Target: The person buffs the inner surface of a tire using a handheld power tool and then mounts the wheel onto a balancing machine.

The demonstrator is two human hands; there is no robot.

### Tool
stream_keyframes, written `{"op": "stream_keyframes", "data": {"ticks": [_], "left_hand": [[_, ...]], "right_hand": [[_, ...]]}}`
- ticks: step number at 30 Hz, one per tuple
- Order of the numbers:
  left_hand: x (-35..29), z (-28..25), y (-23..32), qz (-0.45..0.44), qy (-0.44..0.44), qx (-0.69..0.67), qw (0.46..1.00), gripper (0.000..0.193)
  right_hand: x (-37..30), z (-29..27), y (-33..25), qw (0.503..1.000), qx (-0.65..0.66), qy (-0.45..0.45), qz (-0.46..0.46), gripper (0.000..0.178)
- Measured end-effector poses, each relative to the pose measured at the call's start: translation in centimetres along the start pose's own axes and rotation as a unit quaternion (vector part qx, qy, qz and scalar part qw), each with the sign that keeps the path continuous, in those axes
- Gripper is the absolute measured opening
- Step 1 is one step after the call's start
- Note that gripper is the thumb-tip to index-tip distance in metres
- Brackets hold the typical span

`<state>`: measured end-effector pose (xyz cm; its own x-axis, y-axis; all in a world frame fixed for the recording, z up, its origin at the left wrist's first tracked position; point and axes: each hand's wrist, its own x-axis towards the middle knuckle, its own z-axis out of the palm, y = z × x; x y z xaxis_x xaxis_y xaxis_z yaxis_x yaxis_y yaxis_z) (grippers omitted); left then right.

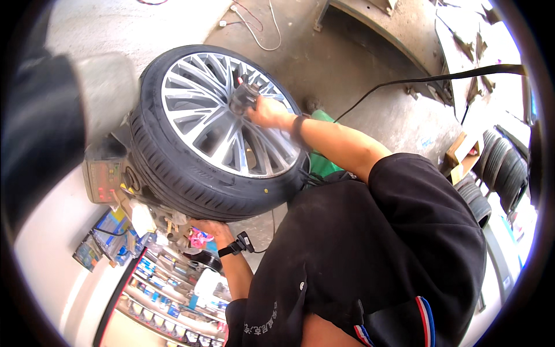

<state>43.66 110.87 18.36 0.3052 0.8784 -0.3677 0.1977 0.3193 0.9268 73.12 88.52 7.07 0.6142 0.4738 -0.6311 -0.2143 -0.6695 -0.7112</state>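
Note:
A large car wheel, with a black tyre [173,168] around a silver multi-spoke alloy rim [225,147], stands tilted in front of me. At its centre sits a dark cylindrical hub clamp nut [243,99] with a red mark on top. My right hand [268,112] is closed around the side of this nut, its fingers slightly blurred. Below, my left hand [213,228] lies against the tyre's lower edge with fingers stretched out. The tyre hides part of that hand. A black strap with a small device [241,243] is on my left wrist.
Behind the wheel's left side is a machine with a red-lit display panel [104,182]. A blurred grey-and-black part [107,95] stands close on the left. Stocked shelves [167,306] are at lower left, stacked tyres [502,168] at right. A black cable [428,79] crosses the upper right.

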Motion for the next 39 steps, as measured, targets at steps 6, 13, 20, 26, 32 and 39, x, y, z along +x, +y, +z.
{"op": "stream_keyframes", "data": {"ticks": [6,13,20,26,32,39], "left_hand": [[-1.0,1.1,2.2,0.027,-0.008,-0.019,0.999,0.056],[0.2,2.3,1.8,0.141,-0.034,0.077,0.986,0.042],[-2.8,3.3,3.9,0.195,0.171,0.241,0.935,0.036],[-1.4,2.8,2.6,0.198,0.170,0.223,0.939,0.041],[-2.1,3.4,3.2,0.158,0.199,0.199,0.946,0.043],[-1.8,3.0,2.1,0.138,0.203,0.241,0.939,0.047]], "right_hand": [[0.5,1.0,-1.9,0.992,0.033,0.063,-0.103,0.050],[10.9,-0.7,-6.3,0.970,-0.089,0.083,-0.211,0.042],[12.3,0.2,3.3,0.995,0.067,0.064,-0.044,0.042],[5.9,4.3,7.9,0.995,0.016,-0.061,0.074,0.056],[-0.2,0.9,0.7,0.992,-0.009,-0.113,0.061,0.040],[1.9,1.6,0.7,0.985,-0.131,0.068,-0.085,0.049]]}}
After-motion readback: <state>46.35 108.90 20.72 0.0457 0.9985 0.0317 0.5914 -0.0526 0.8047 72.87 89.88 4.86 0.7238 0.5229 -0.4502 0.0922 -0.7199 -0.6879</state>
